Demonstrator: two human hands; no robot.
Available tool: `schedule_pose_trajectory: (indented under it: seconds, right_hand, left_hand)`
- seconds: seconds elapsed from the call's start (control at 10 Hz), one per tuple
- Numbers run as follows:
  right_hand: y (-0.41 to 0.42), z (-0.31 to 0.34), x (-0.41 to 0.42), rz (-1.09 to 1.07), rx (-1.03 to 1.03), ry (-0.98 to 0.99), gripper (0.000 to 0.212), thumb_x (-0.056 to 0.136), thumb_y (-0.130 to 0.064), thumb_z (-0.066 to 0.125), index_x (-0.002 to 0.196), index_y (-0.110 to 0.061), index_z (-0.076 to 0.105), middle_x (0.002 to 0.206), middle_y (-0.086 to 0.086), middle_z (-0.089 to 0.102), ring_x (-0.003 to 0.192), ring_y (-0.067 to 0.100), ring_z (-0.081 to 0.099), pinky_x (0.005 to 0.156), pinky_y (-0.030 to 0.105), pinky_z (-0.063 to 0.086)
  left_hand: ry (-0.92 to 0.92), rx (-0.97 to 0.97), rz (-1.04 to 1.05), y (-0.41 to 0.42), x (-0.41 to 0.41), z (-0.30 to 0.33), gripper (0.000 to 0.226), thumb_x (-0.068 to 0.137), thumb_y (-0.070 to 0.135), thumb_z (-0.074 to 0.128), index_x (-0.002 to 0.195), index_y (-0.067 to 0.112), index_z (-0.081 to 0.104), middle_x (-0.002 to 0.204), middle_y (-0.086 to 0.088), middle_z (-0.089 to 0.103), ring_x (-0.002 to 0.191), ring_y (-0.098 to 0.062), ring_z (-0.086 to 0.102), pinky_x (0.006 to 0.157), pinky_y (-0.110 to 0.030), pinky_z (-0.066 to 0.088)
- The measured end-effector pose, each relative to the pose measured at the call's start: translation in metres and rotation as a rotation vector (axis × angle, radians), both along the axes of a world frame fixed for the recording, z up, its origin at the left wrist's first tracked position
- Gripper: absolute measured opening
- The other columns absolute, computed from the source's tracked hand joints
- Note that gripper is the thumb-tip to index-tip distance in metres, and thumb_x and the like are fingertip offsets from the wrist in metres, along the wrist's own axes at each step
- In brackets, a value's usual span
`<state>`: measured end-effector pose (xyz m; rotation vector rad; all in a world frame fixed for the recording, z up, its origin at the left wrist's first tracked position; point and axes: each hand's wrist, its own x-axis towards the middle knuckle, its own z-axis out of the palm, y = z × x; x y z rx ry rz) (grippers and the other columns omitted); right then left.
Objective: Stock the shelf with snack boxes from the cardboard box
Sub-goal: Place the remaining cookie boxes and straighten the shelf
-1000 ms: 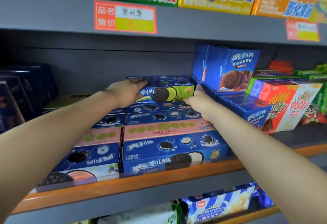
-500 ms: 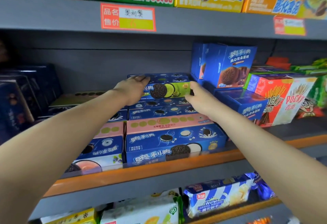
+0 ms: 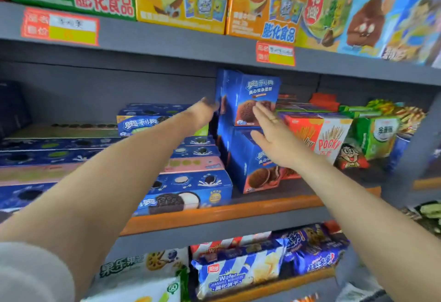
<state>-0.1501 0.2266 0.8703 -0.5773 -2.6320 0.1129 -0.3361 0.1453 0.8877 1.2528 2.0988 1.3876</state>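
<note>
While both hands reach over the shelf's front edge (image 3: 238,211) | left hand (image 3: 202,113) blurred, grip unreadable | right hand (image 3: 274,139) fingers spread before upright blue box (image 3: 253,91)

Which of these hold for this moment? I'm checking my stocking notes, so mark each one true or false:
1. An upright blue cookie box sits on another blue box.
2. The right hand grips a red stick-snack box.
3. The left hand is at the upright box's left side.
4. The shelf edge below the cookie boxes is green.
1. True: the upright blue cookie box stands on the lower blue box.
2. False: the right hand is open, fingers straight, in front of the blue boxes; the red stick-snack box lies beside it, untouched.
3. True, though the left hand is blurred.
4. False: the shelf edge is orange.
</note>
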Motion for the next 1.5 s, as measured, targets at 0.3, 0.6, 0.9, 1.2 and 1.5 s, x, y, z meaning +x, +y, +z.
schedule_pose_trajectory:
  seconds: [0.3,0.6,0.9,1.2,1.5]
  right_hand:
    - [0.003,-0.004,0.013,0.1,0.07,-0.025,0.071,0.094,-0.051,0.033,0.149,-0.013,0.012,0.159,-0.003,0.001,0.145,0.016,0.01,0.116,0.032,0.014]
    - [0.008,-0.001,0.026,0.133,0.29,-0.256,0.104,0.075,-0.057,0.066,0.149,-0.014,0.007,0.157,0.005,0.014,0.143,0.022,0.019,0.113,0.033,0.022]
    - [0.003,-0.012,0.016,0.111,0.358,-0.15,0.083,0.076,-0.054,0.065,0.138,-0.011,0.029,0.146,0.007,0.034,0.134,0.025,0.033,0.107,0.035,0.031]
    - [0.013,-0.013,0.036,0.142,0.346,-0.042,0.095,0.077,-0.066,0.054,0.146,-0.011,0.02,0.154,0.005,0.022,0.142,0.022,0.018,0.114,0.034,0.019]
    - [0.114,-0.032,0.108,-0.169,0.055,0.556,0.067,0.08,-0.034,0.067,0.133,-0.004,0.04,0.141,0.017,0.039,0.132,0.034,0.034,0.109,0.041,0.025]
  left_hand:
    - [-0.576,0.252,0.15,0.057,0.002,-0.015,0.026,0.086,0.029,0.035,0.068,0.017,0.049,0.074,-0.003,0.05,0.069,-0.019,0.049,0.063,-0.026,0.039]
    - [-0.689,0.18,0.145,0.052,0.015,-0.026,0.026,0.08,0.029,0.03,0.097,0.023,0.049,0.102,-0.001,0.054,0.084,-0.02,0.049,0.066,-0.027,0.038]
    - [-0.572,0.129,0.067,0.048,0.018,-0.026,0.027,0.085,0.025,0.03,0.083,0.022,0.056,0.094,0.003,0.064,0.081,-0.018,0.051,0.08,-0.028,0.036]
    - [-0.474,0.198,0.231,0.031,0.049,-0.016,0.027,0.089,0.027,0.029,0.083,0.019,0.055,0.086,0.001,0.062,0.081,-0.012,0.054,0.073,-0.024,0.035]
    - [0.953,0.316,0.214,0.003,0.162,-0.026,0.049,0.084,0.028,0.053,0.124,0.0,0.048,0.134,-0.02,0.044,0.128,-0.031,0.038,0.104,-0.034,0.033]
